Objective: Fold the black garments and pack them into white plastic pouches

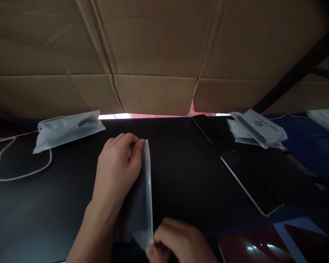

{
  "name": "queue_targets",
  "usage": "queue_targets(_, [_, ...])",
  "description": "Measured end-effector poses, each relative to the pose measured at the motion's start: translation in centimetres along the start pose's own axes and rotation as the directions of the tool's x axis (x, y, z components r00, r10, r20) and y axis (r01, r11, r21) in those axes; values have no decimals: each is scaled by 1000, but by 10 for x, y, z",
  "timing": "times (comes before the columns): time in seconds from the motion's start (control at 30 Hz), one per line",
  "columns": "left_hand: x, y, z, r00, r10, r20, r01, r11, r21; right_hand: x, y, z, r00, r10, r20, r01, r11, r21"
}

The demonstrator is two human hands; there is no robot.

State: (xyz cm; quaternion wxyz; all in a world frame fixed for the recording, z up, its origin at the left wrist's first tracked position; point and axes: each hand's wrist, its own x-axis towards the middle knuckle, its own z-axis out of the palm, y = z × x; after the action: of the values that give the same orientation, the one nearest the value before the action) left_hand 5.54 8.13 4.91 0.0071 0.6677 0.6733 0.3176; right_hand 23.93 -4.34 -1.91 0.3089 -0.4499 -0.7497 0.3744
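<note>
A translucent frosted plastic bag (142, 204) lies lengthwise on the black table (186, 171), its sealed edge running from top to bottom. My left hand (116, 173) is closed on the bag's far end, fingers pinched over the top corner. My right hand (181, 243) is at the bottom of the view, pinching the bag's near end. What is inside the bag is not visible.
Two dark phones (250, 182) (211, 128) lie flat at the right. A stack of white bags (256, 128) sits at the far right, another bag (68, 129) at the far left beside a white cable (22, 164). A cardboard wall (153, 54) closes the back.
</note>
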Motion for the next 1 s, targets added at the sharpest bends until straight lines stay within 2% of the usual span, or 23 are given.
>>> queue_targets(0.07, [3,-8,-11,999,23,24,-24,999,43,5,0,-24,985,-158,-72,148,981,-123])
queue_targets(0.17, [12,-29,-34,995,49,84,-58,993,105,14,12,-66,966,-226,-127,166,915,-369])
queue_targets(0.27, [18,-59,-55,996,12,91,-28,984,177,19,36,-90,989,-146,-9,116,818,-563])
queue_targets(0.37, [10,-77,-59,1000,-18,17,13,965,262,17,56,-93,997,-55,54,77,776,-626])
queue_targets(0.47, [-25,-63,-42,997,48,-64,-28,958,284,15,62,-90,998,-25,49,51,776,-629])
queue_targets(0.53, [-57,-38,-21,983,181,20,-181,958,224,14,61,-89,998,-27,48,51,781,-622])
queue_targets(0.6, [-86,-14,3,925,327,195,-361,916,176,14,60,-89,998,-33,48,55,779,-624])
queue_targets(0.63, [-98,-4,15,896,378,231,-421,890,176,15,60,-90,998,-34,46,55,775,-629])
queue_targets(0.7, [-113,8,33,868,414,274,-473,858,201,15,60,-91,999,-33,43,52,769,-638])
queue_targets(0.77, [-120,11,43,866,410,286,-476,851,222,16,62,-92,998,-31,48,54,772,-634])
queue_targets(0.9, [-119,7,38,850,424,312,-491,852,180,16,62,-94,998,-30,63,62,793,-606])
queue_targets(0.93, [-117,4,32,862,409,301,-471,865,175,16,61,-94,998,-29,58,58,798,-600])
queue_targets(1.0, [-112,-8,14,919,317,233,-358,920,162,15,60,-95,999,-26,44,46,810,-584])
